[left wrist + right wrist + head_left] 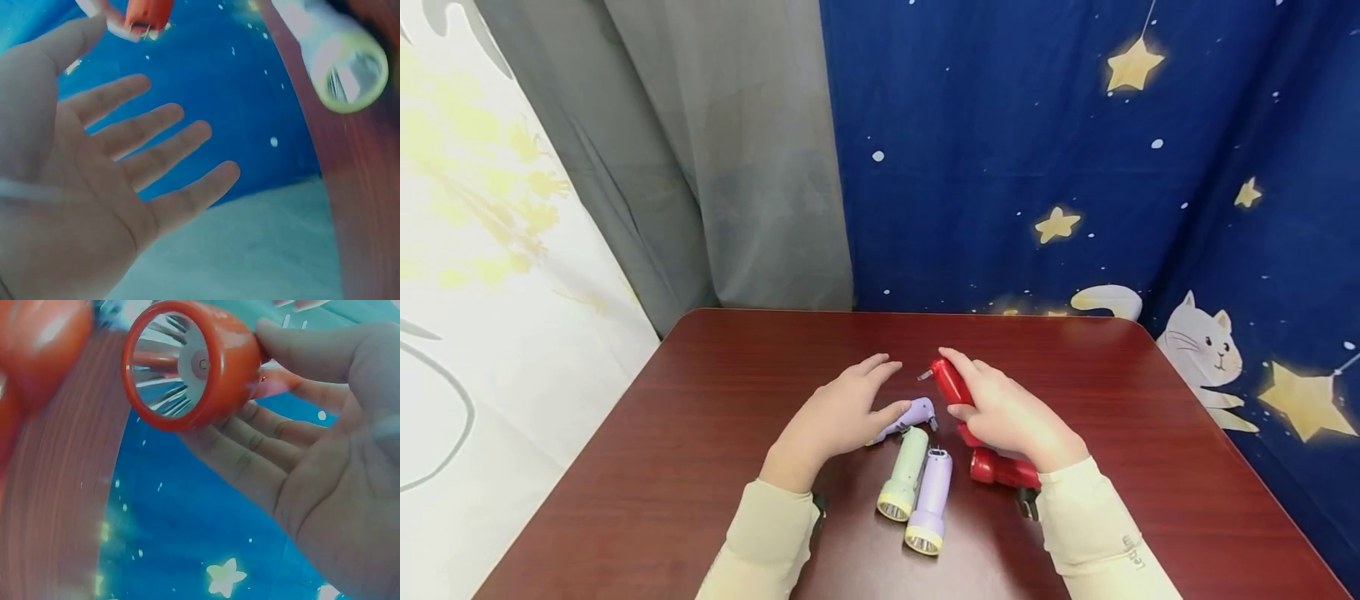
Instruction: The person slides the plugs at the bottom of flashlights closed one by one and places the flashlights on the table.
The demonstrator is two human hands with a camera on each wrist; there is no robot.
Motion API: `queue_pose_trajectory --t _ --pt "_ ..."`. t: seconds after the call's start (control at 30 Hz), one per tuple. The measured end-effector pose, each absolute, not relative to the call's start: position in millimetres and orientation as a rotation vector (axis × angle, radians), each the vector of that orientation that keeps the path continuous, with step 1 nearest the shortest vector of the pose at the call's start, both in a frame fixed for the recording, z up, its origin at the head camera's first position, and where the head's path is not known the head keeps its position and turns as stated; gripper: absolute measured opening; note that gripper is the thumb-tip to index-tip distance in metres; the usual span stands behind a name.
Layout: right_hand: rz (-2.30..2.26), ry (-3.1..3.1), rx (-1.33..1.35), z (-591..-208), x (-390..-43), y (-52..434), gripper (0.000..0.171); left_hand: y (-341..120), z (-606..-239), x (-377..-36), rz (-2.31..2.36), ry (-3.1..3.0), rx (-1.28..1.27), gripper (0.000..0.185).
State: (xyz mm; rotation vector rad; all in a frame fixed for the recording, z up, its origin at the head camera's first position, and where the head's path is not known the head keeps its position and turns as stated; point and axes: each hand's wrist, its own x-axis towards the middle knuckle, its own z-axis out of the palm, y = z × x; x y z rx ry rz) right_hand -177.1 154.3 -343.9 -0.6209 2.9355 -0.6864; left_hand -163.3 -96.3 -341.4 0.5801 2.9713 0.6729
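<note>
My right hand (pixel 1011 414) grips a red flashlight (pixel 951 383) between thumb and fingers, its metal plug prongs pointing away to the left. In the right wrist view, the round lens end of this red flashlight (pixel 194 365) faces the camera. My left hand (pixel 842 408) is held over the table with its fingers spread; the palm shows bare in the left wrist view. Close by its thumb lies a purple flashlight (pixel 919 412). A green flashlight (pixel 907 467) and another purple flashlight (pixel 934 487) lie side by side between the forearms, lens ends toward me.
A second red flashlight (pixel 1000 469) lies on the table under my right wrist, partly hidden by it. The dark red wooden table (pixel 760 342) backs onto a grey curtain (pixel 767 167) and a blue starry curtain (pixel 955 167).
</note>
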Motion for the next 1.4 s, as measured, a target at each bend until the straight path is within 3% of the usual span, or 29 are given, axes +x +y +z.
queue_pose_trajectory --t 0.4,1.13,1.4 --pt "-1.245 2.812 -0.696 -339 -153 138 0.083 -67 -344 -146 0.941 2.959 0.592 0.059" --pt "-1.357 2.932 -0.563 -340 -151 107 0.083 -60 -339 -140 1.264 2.952 0.349 0.058" --pt "-1.368 3.011 -0.572 -342 -146 102 0.073 -55 -337 -141 1.416 2.89 0.357 0.045"
